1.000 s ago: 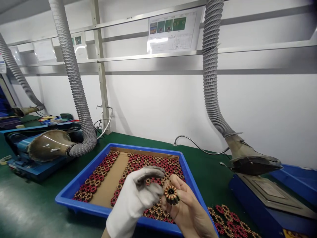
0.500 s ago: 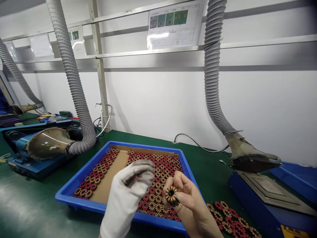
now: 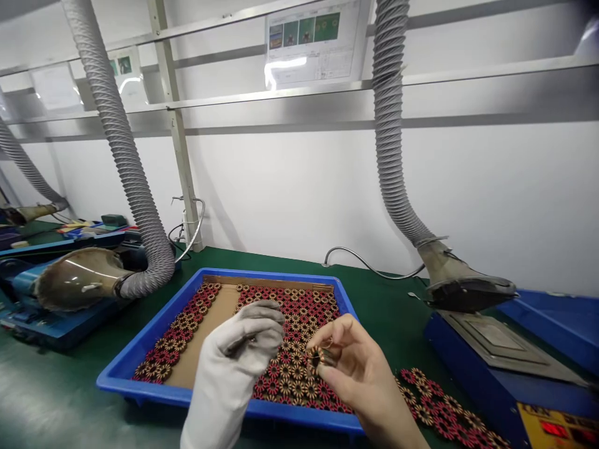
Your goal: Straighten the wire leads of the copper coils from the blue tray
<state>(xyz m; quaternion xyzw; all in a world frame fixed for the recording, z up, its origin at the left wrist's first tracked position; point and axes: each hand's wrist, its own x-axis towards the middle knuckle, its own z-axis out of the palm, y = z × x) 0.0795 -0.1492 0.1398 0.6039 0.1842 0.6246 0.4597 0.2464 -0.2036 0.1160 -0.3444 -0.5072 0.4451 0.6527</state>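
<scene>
My left hand (image 3: 236,349), in a white glove with greyed fingertips, is raised over the blue tray (image 3: 154,391). Its fingers curl loosely, a gap shows between them and the thumb, and I see nothing held there. Just to its right, my bare right hand (image 3: 360,368) pinches a small wound stator core (image 3: 317,360) between thumb and fingers. The core is a ring with copper-coloured windings and an open centre, tilted and partly covered by the fingers. Below both hands, rows of red and copper-coloured stator cores (image 3: 299,318) lie in the tray, on brown cardboard (image 3: 196,349).
More stator cores (image 3: 442,411) lie on the green table right of the tray. Beyond them stands a blue machine (image 3: 486,374) with a yellow-labelled display, under an extraction hood (image 3: 468,293). Another hood (image 3: 79,277) hangs at left. A blue bin (image 3: 556,324) is at far right.
The stator core has turned in my right fingers, from facing me to more side-on, and the fingers have shifted around it. My left hand stays curled beside it. The view has swung slightly right.
</scene>
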